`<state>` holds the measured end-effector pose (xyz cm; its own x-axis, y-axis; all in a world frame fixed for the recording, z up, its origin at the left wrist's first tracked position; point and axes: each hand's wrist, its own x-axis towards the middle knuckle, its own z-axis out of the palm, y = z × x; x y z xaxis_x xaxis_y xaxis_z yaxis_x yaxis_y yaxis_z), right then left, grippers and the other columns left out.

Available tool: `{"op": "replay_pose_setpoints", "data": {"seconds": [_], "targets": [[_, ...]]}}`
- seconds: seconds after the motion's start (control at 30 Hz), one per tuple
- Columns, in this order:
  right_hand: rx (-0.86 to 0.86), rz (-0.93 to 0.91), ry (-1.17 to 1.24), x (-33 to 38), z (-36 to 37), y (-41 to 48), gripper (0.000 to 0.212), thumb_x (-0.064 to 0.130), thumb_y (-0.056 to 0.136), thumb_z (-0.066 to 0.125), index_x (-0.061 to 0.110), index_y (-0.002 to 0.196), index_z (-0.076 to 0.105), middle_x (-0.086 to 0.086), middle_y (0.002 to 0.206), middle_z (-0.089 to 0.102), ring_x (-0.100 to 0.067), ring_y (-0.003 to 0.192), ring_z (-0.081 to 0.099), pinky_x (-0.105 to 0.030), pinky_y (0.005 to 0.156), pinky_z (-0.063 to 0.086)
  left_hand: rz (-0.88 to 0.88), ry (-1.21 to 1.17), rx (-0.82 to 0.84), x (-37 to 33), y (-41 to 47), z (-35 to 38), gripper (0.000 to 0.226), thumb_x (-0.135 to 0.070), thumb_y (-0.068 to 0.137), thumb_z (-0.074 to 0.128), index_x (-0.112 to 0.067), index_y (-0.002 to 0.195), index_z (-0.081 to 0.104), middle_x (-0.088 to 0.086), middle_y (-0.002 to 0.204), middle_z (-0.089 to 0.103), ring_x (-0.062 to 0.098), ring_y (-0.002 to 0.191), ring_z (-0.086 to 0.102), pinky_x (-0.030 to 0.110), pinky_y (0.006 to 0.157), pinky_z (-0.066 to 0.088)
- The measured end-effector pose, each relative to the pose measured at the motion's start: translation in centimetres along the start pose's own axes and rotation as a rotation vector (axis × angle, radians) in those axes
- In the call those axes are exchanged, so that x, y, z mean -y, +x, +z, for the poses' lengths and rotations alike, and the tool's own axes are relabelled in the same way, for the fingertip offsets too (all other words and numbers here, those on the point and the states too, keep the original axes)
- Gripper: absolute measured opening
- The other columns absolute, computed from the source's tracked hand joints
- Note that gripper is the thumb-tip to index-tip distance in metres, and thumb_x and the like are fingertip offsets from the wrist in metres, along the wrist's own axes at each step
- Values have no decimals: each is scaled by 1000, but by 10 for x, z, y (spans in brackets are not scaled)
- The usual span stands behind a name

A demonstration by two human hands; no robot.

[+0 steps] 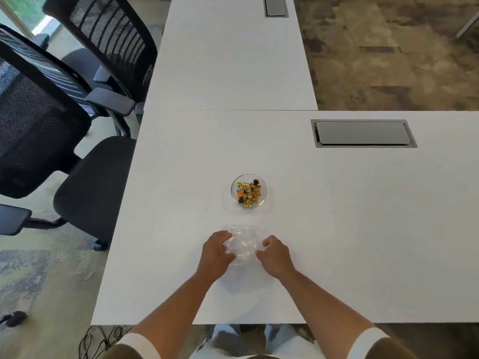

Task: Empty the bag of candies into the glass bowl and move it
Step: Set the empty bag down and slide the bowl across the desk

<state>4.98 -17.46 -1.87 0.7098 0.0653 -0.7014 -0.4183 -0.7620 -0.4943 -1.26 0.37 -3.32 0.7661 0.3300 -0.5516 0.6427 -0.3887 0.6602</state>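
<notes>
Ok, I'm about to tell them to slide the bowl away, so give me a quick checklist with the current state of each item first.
1. Candies in the glass bowl: ok, wrapped gold and orange candies fill its bottom.
2. Plastic bag emptied: ok, it looks clear and flat, with nothing visible inside.
3. Hands free for the bowl: not ok, left hand and right hand both grip the bag's sides.
4. Stray candies on the white table: ok, none visible.
5. Bowl upright and away from the table edge: ok.
6. Room around the bowl: ok, only the cable hatch lies far to the right.
</notes>
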Motion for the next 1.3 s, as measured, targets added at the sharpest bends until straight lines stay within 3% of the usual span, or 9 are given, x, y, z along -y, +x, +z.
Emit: {"op": "replay_pose_setpoints", "data": {"seconds": [0.17, 0.33, 0.43, 0.53, 0.6, 0.7, 1.03, 1.13, 1.3], "targets": [[-4, 24, 42, 4, -7, 5, 42, 26, 95, 73, 8, 131, 63, -11, 129, 70, -29, 119, 67, -30, 91, 51, -8, 3, -60, -1, 4, -3, 53, -10, 81, 94, -15, 130, 76, 6, 143, 66, 29, 121, 69, 37, 108, 59], [-97, -2, 156, 19, -23, 18, 41, 24, 97, 70, 4, 133, 65, -14, 133, 71, -32, 123, 66, -34, 99, 51, -34, -83, -206, -17, 13, -15, 38, -28, 93, 85, -12, 127, 78, 8, 137, 74, 28, 129, 68, 43, 115, 53], [-146, -45, 258, 35, -34, 26, 43, 23, 102, 64, 5, 140, 63, -14, 142, 68, -31, 130, 63, -37, 106, 50, -49, -230, -236, -35, 23, -24, 25, -25, 103, 72, -14, 124, 80, 4, 118, 77, 24, 113, 71, 39, 105, 54], [-161, -59, 333, 54, -43, 36, 41, 22, 103, 60, 10, 141, 64, -7, 139, 67, -28, 131, 62, -39, 107, 50, -42, -375, -203, -52, 37, -27, 33, -16, 101, 61, -25, 71, 51, 2, 74, 41, 19, 71, 36, 36, 69, 30], [-153, -54, 373, 65, -48, 43, 18, 19, 100, 55, 24, 107, 71, 4, 109, 66, -17, 100, 64, -32, 83, 51, -67, -442, -194, -65, 45, -30, 36, -11, 102, 57, -21, 71, 41, 3, 74, 31, 18, 70, 27, 35, 66, 23], [-152, -60, 426, 81, -51, 52, 39, 13, 97, 51, 35, 70, 33, 15, 75, 33, -4, 65, 31, -24, 57, 25, -110, -495, -175, -77, 61, -31, 33, -7, 101, 53, -18, 72, 42, 3, 75, 28, 18, 70, 24, 35, 64, 20], [-125, -19, 562, 97, -50, 62, 39, 2, 92, 48, 24, 69, 26, 1, 71, 27, -18, 68, 22, -35, 60, 17, -251, -601, -191, -80, 99, -18, 52, -1, 104, 54, -32, 64, 44, -6, 74, 42, 20, 83, 42, 39, 81, 38], [-114, 9, 588, 97, -48, 65, 31, 2, 96, 49, 19, 71, 41, -1, 73, 38, -17, 68, 30, -32, 59, 23, -222, -599, -124, -78, 102, -19, 42, 2, 99, 57, -21, 65, 61, 2, 72, 48, 22, 75, 40, 37, 69, 40], [-101, -4, 658, 94, -44, 70, 29, 0, 95, 50, 18, 72, 52, 1, 73, 50, -16, 68, 38, -27, 59, 30, -190, -607, -85, -77, 107, -18, 41, 7, 88, 72, -25, 66, 84, 11, 88, 69, 25, 86, 62, 43, 79, 55]]}}
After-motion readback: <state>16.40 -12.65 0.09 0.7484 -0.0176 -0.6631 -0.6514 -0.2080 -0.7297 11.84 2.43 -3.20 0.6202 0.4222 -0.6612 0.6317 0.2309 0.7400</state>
